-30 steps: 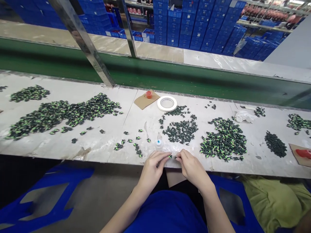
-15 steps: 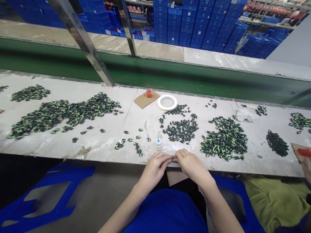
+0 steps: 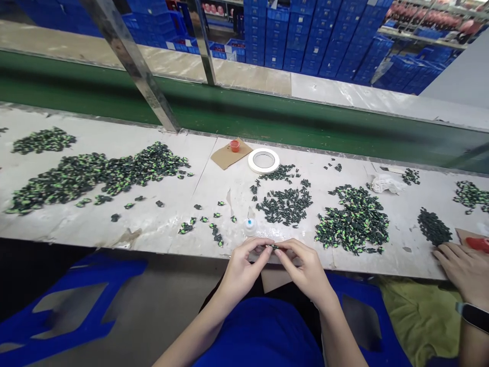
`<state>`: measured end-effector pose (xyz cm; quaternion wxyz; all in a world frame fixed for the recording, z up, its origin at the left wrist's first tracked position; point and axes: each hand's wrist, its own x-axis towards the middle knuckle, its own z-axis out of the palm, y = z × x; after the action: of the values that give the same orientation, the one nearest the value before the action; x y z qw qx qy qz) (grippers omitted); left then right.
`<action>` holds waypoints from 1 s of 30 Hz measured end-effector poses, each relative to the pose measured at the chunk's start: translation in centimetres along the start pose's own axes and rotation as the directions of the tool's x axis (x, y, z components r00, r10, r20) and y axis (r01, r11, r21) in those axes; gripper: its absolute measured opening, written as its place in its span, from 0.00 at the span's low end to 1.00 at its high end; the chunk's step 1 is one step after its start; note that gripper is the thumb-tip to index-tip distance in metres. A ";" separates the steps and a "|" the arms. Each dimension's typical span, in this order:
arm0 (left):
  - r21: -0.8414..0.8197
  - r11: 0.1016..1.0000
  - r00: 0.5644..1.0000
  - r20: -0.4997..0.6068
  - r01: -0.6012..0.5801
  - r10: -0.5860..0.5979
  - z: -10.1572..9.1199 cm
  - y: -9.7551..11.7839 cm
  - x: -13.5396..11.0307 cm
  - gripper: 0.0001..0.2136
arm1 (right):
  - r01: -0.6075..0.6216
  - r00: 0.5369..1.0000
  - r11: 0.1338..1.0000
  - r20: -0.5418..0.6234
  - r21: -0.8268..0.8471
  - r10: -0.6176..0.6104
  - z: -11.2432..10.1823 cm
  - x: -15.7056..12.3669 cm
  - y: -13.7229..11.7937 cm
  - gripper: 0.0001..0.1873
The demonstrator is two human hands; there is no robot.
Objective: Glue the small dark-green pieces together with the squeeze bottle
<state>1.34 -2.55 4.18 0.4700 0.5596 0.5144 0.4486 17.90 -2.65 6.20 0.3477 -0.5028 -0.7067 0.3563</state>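
Observation:
My left hand (image 3: 244,267) and my right hand (image 3: 303,267) meet at the near edge of the white table (image 3: 160,234). Both pinch one small dark part with a green spot (image 3: 272,246) between their fingertips. A small clear glue bottle with a blue tip (image 3: 249,226) stands just beyond my left hand. Behind it lies a heap of dark parts (image 3: 286,204). A heap of green-and-black parts (image 3: 353,219) lies to the right of my right hand.
A white tape roll (image 3: 263,161) and a small orange cap (image 3: 234,146) on cardboard sit at the back. A long spread of green-and-black parts (image 3: 91,173) covers the left. Another person's hand (image 3: 462,267) rests at the right edge. A green conveyor belt (image 3: 267,120) runs behind.
My hands drew slightly back toward me off the table edge, still pinching the small part. Another person's hand came into view at the right edge.

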 end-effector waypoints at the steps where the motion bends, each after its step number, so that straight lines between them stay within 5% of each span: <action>1: -0.007 1.000 1.000 -0.008 -0.002 0.002 0.0 0.2 -0.1 0.07 | -0.025 0.999 0.999 -0.023 0.045 0.026 0.2 -0.2 -0.1 0.08; 5: 0.007 0.997 0.997 -0.034 -0.073 0.073 0.1 0.8 -0.3 0.06 | -0.057 0.993 0.991 -0.101 0.120 0.069 0.6 -0.5 -0.5 0.08; 15: 0.089 0.956 0.959 -0.006 -0.280 0.282 -0.2 2.0 -0.5 0.07 | 0.060 0.984 0.997 -0.172 0.054 -0.050 0.5 -0.8 -1.3 0.08; 30: 0.139 0.890 0.900 0.037 -0.435 0.434 -0.8 2.2 0.1 0.10 | -0.208 0.965 0.921 -0.082 0.329 0.247 0.8 -0.5 -0.9 0.07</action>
<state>0.85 -2.46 6.43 0.3176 0.6941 0.4059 0.5027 16.93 -3.45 6.55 0.4227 -0.5398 -0.5542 0.4721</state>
